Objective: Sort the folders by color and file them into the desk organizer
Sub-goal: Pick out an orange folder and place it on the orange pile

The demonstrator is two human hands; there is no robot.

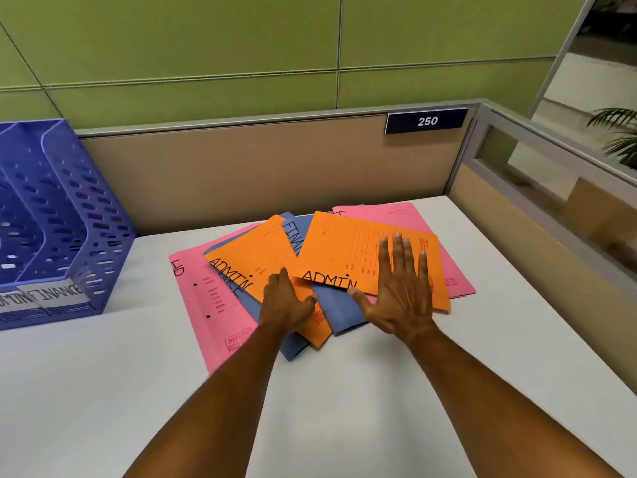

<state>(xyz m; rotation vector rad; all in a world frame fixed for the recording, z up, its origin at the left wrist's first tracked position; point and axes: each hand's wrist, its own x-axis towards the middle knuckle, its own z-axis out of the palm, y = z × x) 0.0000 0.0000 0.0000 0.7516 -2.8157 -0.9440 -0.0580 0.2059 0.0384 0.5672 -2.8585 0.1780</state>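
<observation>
Item: mixed pile of folders (320, 270), orange, pink and blue, lay fanned on the desk (379, 391), well right of the blue organizer (58, 215). Right hand (401, 288) lay flat, fingers spread, on the orange "ADMIN" folder (351, 257); left hand (286, 301) cupped loosely on a second orange folder (255, 257), gripping nothing. Step judged: gathering the oranges. Next: slide both together, lift toward the organizer.
</observation>
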